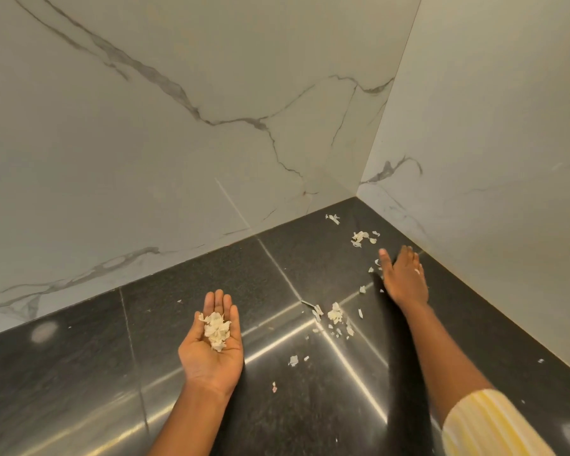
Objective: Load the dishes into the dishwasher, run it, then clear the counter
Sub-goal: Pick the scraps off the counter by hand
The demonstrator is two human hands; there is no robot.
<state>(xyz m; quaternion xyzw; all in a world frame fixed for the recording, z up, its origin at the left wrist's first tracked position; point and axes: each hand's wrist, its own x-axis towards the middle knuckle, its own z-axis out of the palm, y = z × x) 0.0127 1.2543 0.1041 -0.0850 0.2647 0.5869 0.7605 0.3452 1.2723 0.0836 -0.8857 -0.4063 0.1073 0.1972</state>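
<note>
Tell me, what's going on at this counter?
A person is tidying the dark counter. The left hand is held palm up with a small pile of scraps in it, pale and flaky. The right hand reaches out flat toward the corner by the marble wall, where loose scraps lie scattered, so the clearing isn't finished.

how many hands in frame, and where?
2. Left hand is palm up over the dark counter, carrying a pile of pale scraps. Right hand is palm down near the corner, among loose scraps on the counter. No other seems hidden.
</note>
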